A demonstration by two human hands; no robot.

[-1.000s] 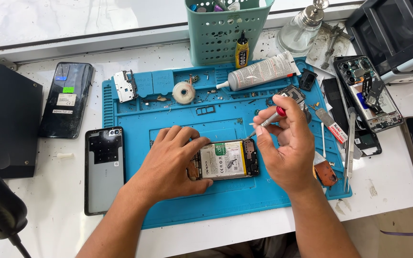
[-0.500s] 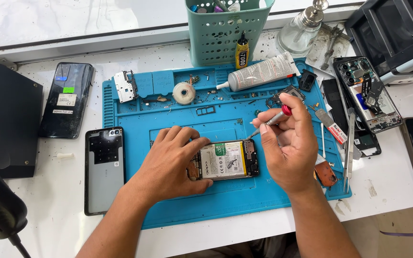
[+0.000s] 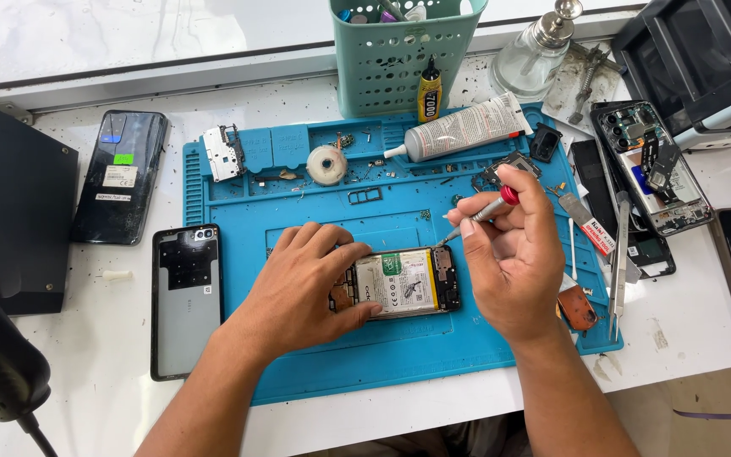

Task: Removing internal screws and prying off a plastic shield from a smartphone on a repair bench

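Observation:
An opened phone (image 3: 405, 283) with its battery and boards showing lies on a blue repair mat (image 3: 399, 355). My left hand (image 3: 302, 283) rests over the phone's left end and holds it down. My right hand (image 3: 513, 254) grips a small screwdriver (image 3: 484, 210) with a red cap, its tip pointing down at the phone's upper right corner.
A phone back cover (image 3: 186, 296) and a dark phone (image 3: 122, 173) lie left of the mat. A glue tube (image 3: 465, 129), tape roll (image 3: 327, 164) and teal basket (image 3: 399, 51) sit at the back. Tweezers (image 3: 619, 262) and another opened phone (image 3: 651, 165) lie right. Black boxes stand far left and far right.
My right hand has lowered the screwdriver tip toward the phone's upper right corner. The left hand stays on the phone.

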